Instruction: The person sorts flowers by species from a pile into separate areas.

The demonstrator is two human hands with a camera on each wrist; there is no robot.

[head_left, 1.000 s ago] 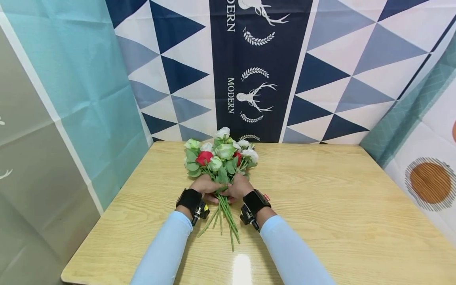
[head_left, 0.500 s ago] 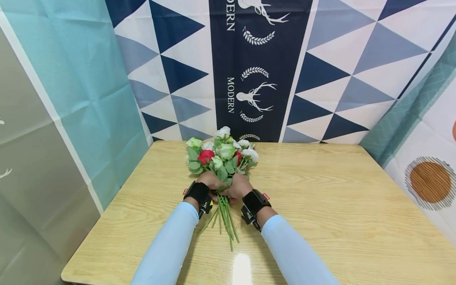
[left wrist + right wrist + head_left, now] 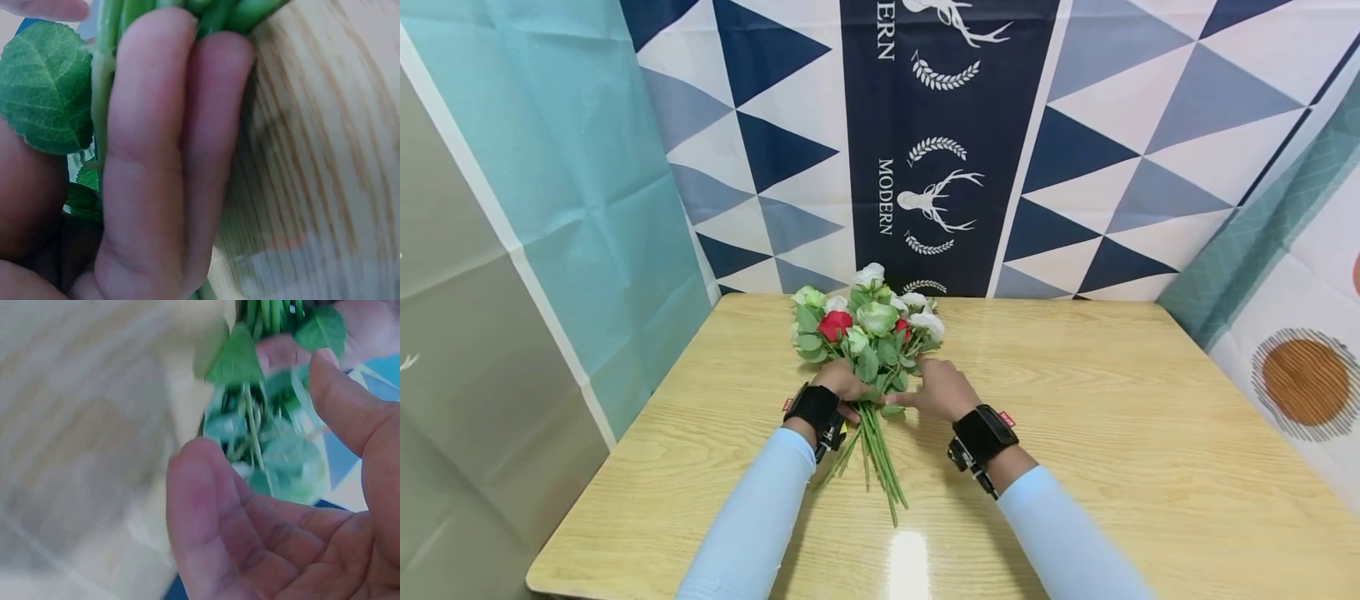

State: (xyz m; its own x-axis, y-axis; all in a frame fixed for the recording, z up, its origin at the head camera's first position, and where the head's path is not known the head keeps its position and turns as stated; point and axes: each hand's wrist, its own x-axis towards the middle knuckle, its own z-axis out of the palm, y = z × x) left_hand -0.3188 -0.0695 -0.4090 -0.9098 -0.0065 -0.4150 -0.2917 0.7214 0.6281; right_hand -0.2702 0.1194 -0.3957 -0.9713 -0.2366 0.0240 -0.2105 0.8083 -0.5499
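A bouquet of white, pale green and red roses lies on the wooden table, blooms toward the back wall and stems toward the person. My left hand grips the bundled stems just below the leaves. In the left wrist view two fingers lie curled across the green stems, beside a round leaf. At the right of the bouquet is my right hand, its thumb and fingers spread apart with nothing between them. Its thumb tip is close to the stems in the head view.
The light wood table extends on both sides of the bouquet. A patterned cloth with triangles and deer prints hangs behind it, and more cloth hangs at left and right. Black camera straps circle both wrists.
My right hand has let go of the stems and moved a little to the right, its fingers spreading. The left hand first shifted slightly inward, then kept its grip on the stems.
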